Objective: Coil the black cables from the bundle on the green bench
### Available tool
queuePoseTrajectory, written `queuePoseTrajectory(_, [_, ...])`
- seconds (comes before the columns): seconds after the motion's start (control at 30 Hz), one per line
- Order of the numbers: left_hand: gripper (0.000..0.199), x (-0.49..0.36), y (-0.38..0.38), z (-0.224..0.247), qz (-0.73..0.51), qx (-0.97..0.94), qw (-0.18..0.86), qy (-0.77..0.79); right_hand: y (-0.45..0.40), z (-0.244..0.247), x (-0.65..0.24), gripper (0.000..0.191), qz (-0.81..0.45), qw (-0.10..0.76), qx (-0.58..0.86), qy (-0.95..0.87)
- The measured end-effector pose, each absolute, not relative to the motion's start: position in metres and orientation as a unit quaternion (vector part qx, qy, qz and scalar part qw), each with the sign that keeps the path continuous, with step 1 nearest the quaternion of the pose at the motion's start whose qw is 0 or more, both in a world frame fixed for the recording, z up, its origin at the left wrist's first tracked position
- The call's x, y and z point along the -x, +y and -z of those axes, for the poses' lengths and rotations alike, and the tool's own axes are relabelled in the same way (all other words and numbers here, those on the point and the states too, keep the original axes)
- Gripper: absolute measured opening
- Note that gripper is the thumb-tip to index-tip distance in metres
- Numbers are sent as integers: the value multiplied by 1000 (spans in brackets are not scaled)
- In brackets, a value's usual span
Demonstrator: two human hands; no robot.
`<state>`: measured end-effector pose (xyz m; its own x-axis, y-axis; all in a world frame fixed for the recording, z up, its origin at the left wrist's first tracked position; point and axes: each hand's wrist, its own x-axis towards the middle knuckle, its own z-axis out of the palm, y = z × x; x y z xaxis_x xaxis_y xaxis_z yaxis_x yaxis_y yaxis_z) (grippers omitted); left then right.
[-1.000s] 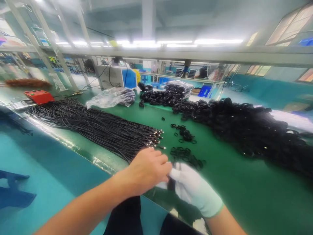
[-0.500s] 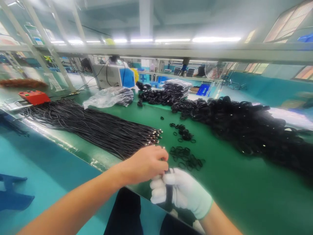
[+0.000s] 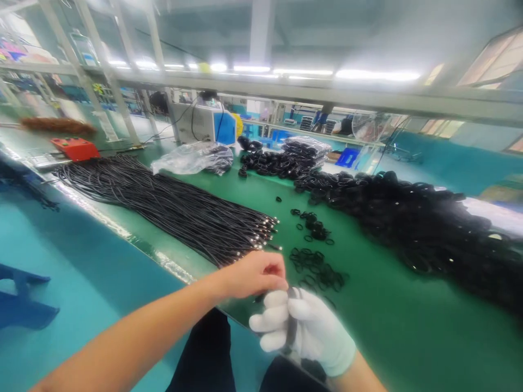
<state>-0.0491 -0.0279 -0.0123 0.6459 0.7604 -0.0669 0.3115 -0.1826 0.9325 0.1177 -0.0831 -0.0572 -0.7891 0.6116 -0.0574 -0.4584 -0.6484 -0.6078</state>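
My right hand (image 3: 308, 329), in a white glove, is closed round a coiled black cable (image 3: 292, 326), seen edge-on as a dark strip between fingers and palm. My bare left hand (image 3: 261, 275) touches the top of that coil, thumb and fingers pinched together. What lies in the pinch is hidden. Just beyond the hands, small black rubber bands (image 3: 316, 264) lie scattered on the green table. To the left, a bundle of straight black cables (image 3: 183, 212) stretches along the table, its metal-tipped ends (image 3: 265, 231) close to my left hand.
A long heap of black coiled cables (image 3: 392, 212) covers the table's right and back. A clear plastic bag (image 3: 192, 158) lies behind the straight cables. A red control box (image 3: 75, 148) stands far left, a white-and-blue machine (image 3: 202, 124) at the back. A metal shelf beam (image 3: 294, 90) crosses above.
The view has shifted, so the table's contents sit further right. Both hands remain together at the coil. The fingers of my gloved right hand look slightly more spread around it.
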Motion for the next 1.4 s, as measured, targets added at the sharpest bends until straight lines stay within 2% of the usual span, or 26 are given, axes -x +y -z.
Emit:
queuePoseTrajectory(0.1, [10,46,-41,24,-293,-715,502,389,-80,58,-118,32,-890,325,155,-280])
queuePoseTrajectory(0.23, [20,42,-51,39,-359,-682,505,390,-75,56,-119,32,-843,346,205,-357])
queuePoseTrajectory(0.37, [16,38,-55,47,-407,-642,520,391,-70,49,-122,28,-815,336,197,-429])
queuePoseTrajectory(0.6, [18,43,-55,46,-375,-677,513,371,-65,44,-126,27,-806,315,178,-469])
queuePoseTrajectory(0.8, [7,40,-60,53,-429,-686,462,363,-67,25,-122,25,-800,262,185,-508])
queuePoseTrajectory(0.97, [17,33,-67,63,-509,-706,363,332,-66,20,-124,25,-806,224,190,-513])
queuePoseTrajectory(1.23, [24,31,-68,59,-521,-742,315,280,-68,12,-130,24,-807,202,205,-516])
queuePoseTrajectory(1.4, [31,35,-70,34,-416,-790,365,264,-72,4,-132,26,-799,184,190,-539])
